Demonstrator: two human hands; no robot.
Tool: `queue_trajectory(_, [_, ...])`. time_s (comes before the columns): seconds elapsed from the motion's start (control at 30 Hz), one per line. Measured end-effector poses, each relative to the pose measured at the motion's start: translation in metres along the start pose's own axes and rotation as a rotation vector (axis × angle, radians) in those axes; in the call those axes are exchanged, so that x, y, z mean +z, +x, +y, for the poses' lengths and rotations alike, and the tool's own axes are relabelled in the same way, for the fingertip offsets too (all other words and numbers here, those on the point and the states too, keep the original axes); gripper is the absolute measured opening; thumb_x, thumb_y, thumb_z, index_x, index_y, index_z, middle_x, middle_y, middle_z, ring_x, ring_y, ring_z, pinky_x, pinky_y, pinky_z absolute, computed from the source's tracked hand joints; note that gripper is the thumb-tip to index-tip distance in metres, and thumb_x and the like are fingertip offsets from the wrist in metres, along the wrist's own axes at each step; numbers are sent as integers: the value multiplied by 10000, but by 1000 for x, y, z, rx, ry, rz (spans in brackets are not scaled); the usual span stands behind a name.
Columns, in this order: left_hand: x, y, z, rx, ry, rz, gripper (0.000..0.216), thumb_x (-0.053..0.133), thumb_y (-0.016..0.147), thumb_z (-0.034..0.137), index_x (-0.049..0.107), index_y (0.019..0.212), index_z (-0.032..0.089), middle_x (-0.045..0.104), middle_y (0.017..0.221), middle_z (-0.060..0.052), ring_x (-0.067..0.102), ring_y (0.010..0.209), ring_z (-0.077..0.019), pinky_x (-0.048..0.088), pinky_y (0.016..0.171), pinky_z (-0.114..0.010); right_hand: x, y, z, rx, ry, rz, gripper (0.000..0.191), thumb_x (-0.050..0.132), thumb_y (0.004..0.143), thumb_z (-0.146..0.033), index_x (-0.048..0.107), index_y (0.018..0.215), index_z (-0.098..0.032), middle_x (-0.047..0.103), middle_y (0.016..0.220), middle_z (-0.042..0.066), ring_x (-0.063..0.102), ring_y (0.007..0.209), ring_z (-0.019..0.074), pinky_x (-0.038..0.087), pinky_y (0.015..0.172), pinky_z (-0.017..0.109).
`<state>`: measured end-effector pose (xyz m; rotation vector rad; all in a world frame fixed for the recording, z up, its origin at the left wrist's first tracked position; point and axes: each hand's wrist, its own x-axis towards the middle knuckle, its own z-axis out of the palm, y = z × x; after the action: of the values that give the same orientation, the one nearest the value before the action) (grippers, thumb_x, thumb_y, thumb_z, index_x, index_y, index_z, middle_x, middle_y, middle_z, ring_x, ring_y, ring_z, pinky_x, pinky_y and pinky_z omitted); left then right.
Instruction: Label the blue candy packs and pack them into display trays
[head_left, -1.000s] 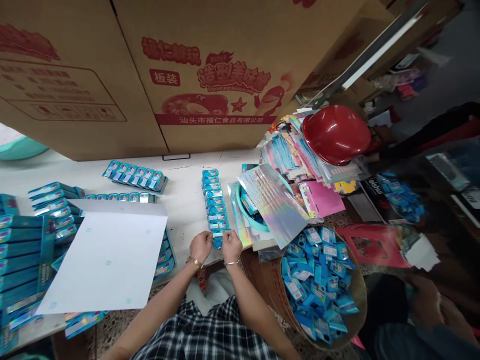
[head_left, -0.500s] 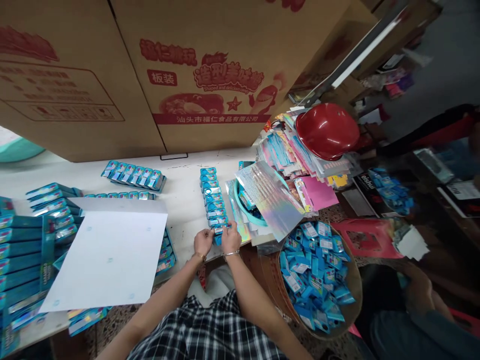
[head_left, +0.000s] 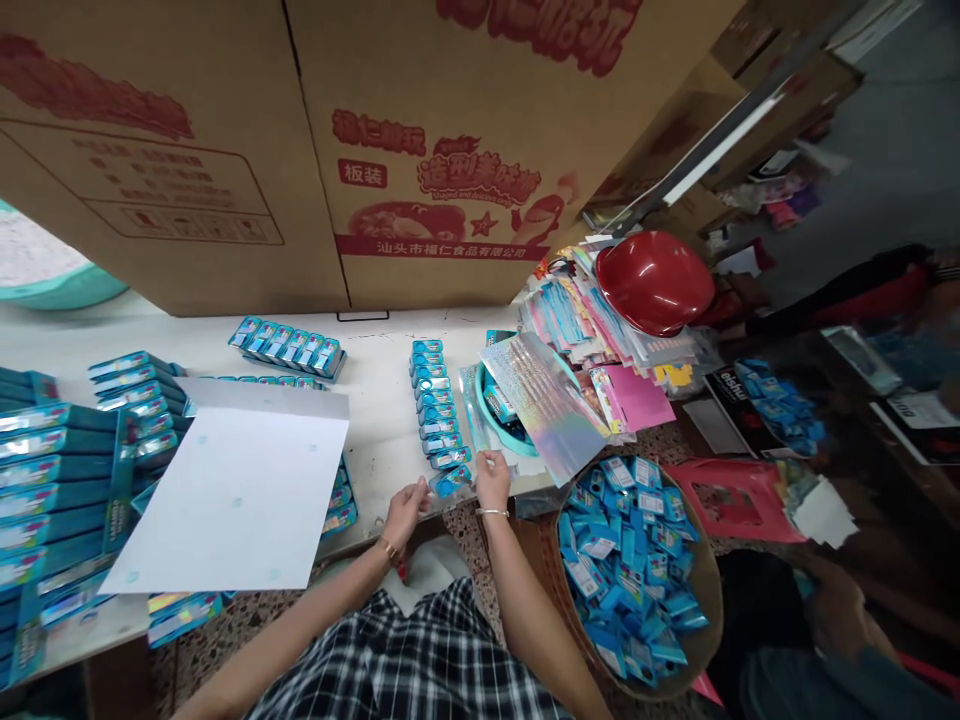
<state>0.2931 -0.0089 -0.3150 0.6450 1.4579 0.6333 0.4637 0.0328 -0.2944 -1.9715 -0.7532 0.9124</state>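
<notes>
A column of small blue boxes (head_left: 436, 412) runs along the white table toward me, the nearest boxes lying a little askew. The nearest blue box (head_left: 450, 482) lies at the table's front edge between my hands. My left hand (head_left: 405, 512) is at its left end, thumb and fingers pinched together. On the other side, my right hand (head_left: 493, 480) has its fingers curled in near the box's right end. Whatever is between the fingertips of either hand is too small to make out.
A white sheet (head_left: 240, 490) covers part of the blue box stacks at left. Right of the column stand a teal basin (head_left: 517, 440) under a shiny sheet (head_left: 551, 400), and a red bowl (head_left: 656, 280) on papers. A round container (head_left: 709, 640) holds many blue boxes. Large cartons (head_left: 247, 270) stand behind.
My hands have moved apart, left hand to the left and right hand to the right, uncovering the nearest box. The view has shifted slightly.
</notes>
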Motion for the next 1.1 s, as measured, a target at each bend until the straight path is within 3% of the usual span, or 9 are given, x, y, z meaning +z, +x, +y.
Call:
queue_trajectory(0.17, [6, -28, 18, -94, -241, -289, 718, 487, 780, 736, 613, 1173, 148, 677, 1048, -117, 643, 814, -186, 488, 624, -268, -4, -25, 2, 94, 133, -102, 446, 585, 714, -633, 563, 799, -196, 457, 382, -78, 442, 368, 133, 351, 422, 245])
queue_trajectory(0.23, [7, -32, 24, -50, -227, -343, 666, 534, 774, 704, 632, 1132, 151, 683, 1017, -103, 644, 805, -181, 482, 624, -260, -3, -34, 3, 128, 174, -139, 461, 594, 699, -649, 560, 789, -198, 443, 368, -86, 421, 353, 126, 332, 407, 241])
queue_trajectory(0.33, [8, -35, 25, 53, -157, -343, 522, 676, 701, 625, 669, 901, 143, 685, 807, -45, 611, 678, -148, 452, 601, -243, -2, -45, 2, 169, 216, -181, 462, 618, 680, -654, 547, 766, -206, 431, 363, -94, 391, 338, 114, 293, 391, 232])
queue_trajectory(0.43, [8, -36, 16, 121, -143, -274, 439, 722, 652, 577, 635, 712, 151, 626, 621, 4, 533, 553, -116, 425, 574, -241, -6, -52, 0, 203, 234, -232, 446, 619, 689, -640, 536, 759, -208, 442, 380, -92, 381, 339, 106, 281, 389, 226])
queue_trajectory(0.6, [15, -31, -5, 164, -140, -87, 408, 653, 693, 564, 629, 684, 156, 622, 594, 2, 513, 517, -122, 405, 549, -245, -13, -54, -2, 199, 218, -399, 457, 738, 606, -474, 542, 920, -207, 559, 559, -73, 514, 487, 126, 398, 491, 234])
queue_trajectory(0.7, [23, -27, -12, 194, -124, 36, 395, 605, 727, 554, 622, 680, 162, 617, 587, 1, 517, 517, -133, 407, 554, -252, -13, -47, 0, 30, 117, -518, 452, 712, 607, -343, 532, 996, -201, 560, 605, -72, 531, 550, 132, 421, 557, 241])
queue_trajectory(0.87, [35, -29, -16, 243, 18, 296, 364, 539, 799, 506, 655, 703, 174, 633, 610, -21, 558, 611, -172, 411, 589, -261, -15, -28, 6, -340, -268, -424, 319, 533, 767, -281, 553, 1073, -196, 594, 688, -39, 571, 636, 155, 435, 643, 262])
queue_trajectory(1.1, [55, -21, -27, 247, 57, 505, 333, 531, 831, 453, 711, 799, 174, 713, 767, -65, 611, 745, -206, 444, 680, -276, -18, -8, 19, -471, -335, -513, 307, 500, 825, -286, 534, 1114, -189, 614, 738, -22, 594, 670, 162, 448, 686, 260])
